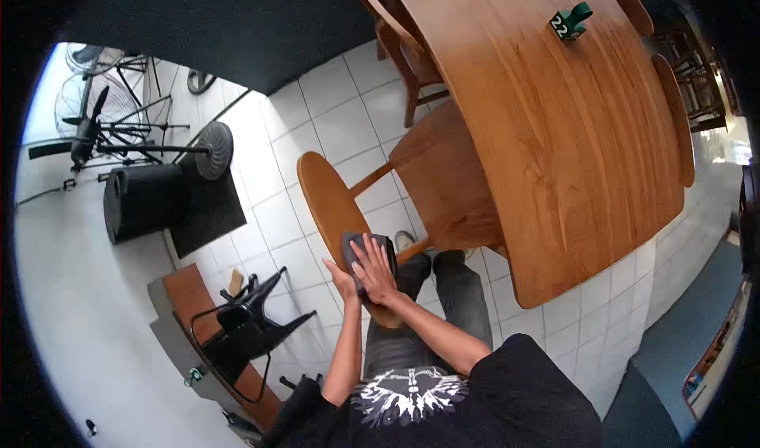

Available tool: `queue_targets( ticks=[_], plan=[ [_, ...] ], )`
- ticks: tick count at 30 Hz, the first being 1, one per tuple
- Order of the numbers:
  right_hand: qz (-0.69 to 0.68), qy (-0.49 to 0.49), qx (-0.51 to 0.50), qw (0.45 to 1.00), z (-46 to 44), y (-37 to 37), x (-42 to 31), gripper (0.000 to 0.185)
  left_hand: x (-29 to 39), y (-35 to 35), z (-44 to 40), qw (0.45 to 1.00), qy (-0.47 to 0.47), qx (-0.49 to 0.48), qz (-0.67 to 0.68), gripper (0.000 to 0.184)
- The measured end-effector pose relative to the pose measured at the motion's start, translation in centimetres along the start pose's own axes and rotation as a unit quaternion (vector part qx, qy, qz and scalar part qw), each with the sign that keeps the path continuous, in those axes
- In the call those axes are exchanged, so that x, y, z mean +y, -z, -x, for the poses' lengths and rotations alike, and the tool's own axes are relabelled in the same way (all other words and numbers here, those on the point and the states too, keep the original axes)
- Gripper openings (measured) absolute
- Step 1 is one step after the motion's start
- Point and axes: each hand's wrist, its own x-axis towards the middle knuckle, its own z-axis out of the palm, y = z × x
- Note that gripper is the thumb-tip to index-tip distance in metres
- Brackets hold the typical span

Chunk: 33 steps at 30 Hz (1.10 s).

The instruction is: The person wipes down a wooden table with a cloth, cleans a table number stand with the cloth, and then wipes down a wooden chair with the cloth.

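A dark grey cloth lies folded over the wooden chair's curved backrest. My right hand rests flat on it, with the fingers stretched out and spread. Beside it, my left hand is at the left edge of the backrest, next to the cloth, its visible fingers extended. How much cloth lies under my palms is hidden. The chair's seat reaches under the edge of the wooden table.
A green number stand marked 22 is on the table. Another wooden chair stands at the far side. On the left are a black bin-like container, fans and a black chair. White tiles cover the floor.
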Motion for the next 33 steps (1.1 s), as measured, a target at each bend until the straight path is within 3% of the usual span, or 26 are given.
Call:
queue_targets(
  ticks=[2, 4, 7, 9, 11, 13, 16, 17, 18, 19, 20, 22, 24, 26, 27, 28, 30, 33],
  plan=[
    [0.014, 0.028, 0.007, 0.999, -4.8, -0.3, 0.2, 0.062, 1.3, 1.3, 0.2, 0.995, 0.013, -0.099, 0.02, 0.068],
    [0.067, 0.026, 0.044, 0.996, -10.2, -1.3, -0.4, 0.066, 1.1, 1.2, -0.3, 0.987, 0.062, -0.103, 0.108, 0.069],
    [0.053, 0.036, 0.07, 0.996, -17.4, -1.4, -2.7, 0.07, -1.8, 2.5, -1.9, 0.992, 0.018, -0.122, -0.034, 0.068],
    [0.038, 0.027, 0.088, 0.995, -20.3, -1.6, -4.5, 0.071, 2.3, 2.5, -0.2, 0.979, 0.132, -0.152, 0.034, 0.064],
    [0.059, 0.064, 0.123, 0.989, -21.4, -2.4, -5.5, 0.071, 2.3, 2.3, -0.8, 0.979, 0.107, -0.169, 0.036, 0.063],
    [0.074, 0.075, 0.122, 0.987, -19.5, -2.9, -6.1, 0.071, 0.6, 3.7, -1.4, 0.976, 0.039, -0.21, 0.045, 0.064],
    [0.063, 0.066, 0.106, 0.99, -12.5, -4.0, -5.2, 0.067, 0.3, 4.4, -3.8, 0.963, 0.107, -0.221, 0.111, 0.067],
    [0.066, 0.038, 0.093, 0.993, -9.4, -4.2, -4.6, 0.066, 0.2, 4.6, -4.7, 0.958, 0.134, -0.223, 0.117, 0.07],
    [0.067, 0.01, 0.08, 0.994, -6.2, -4.8, -4.0, 0.064, 0.4, 4.9, -6.2, 0.943, 0.095, -0.274, 0.163, 0.073],
    [0.073, -0.039, 0.081, 0.993, -3.0, -5.6, -3.6, 0.063, 3.7, 5.2, -6.5, 0.935, 0.189, -0.242, 0.178, 0.075],
    [0.077, -0.089, 0.08, 0.99, -0.3, -6.2, -3.1, 0.062, 3.4, 4.9, -8.5, 0.947, 0.16, -0.225, 0.162, 0.076],
    [0.084, -0.122, 0.071, 0.986, 4.0, -6.9, -2.9, 0.062, 7.2, 3.7, -9.8, 0.93, 0.198, -0.239, 0.197, 0.072],
    [0.101, -0.14, 0.048, 0.984, 6.8, -7.3, -1.9, 0.061, 6.5, 3.7, -11.6, 0.968, 0.115, -0.221, 0.034, 0.066],
    [0.035, -0.189, 0.062, 0.979, 7.5, -7.7, 0.4, 0.055, 6.0, 4.2, -12.4, 0.967, 0.099, -0.234, 0.019, 0.064],
    [-0.038, -0.194, 0.122, 0.973, 7.8, -8.5, 1.9, 0.047, 5.8, 4.7, -12.5, 0.968, 0.077, -0.237, 0.011, 0.063],
    [-0.104, -0.305, 0.105, 0.941, 7.1, -8.1, 2.7, 0.038, 5.6, 5.1, -12.9, 0.966, 0.082, -0.246, 0.005, 0.063],
    [-0.137, -0.298, 0.179, 0.928, 5.6, -7.8, 5.1, 0.033, 5.2, 5.4, -13.4, 0.972, 0.08, -0.221, -0.023, 0.064],
    [-0.062, -0.275, 0.325, 0.903, 3.4, -4.4, 5.8, 0.029, 4.4, 5.9, -14.5, 0.973, 0.065, -0.204, -0.086, 0.069]
  ],
)
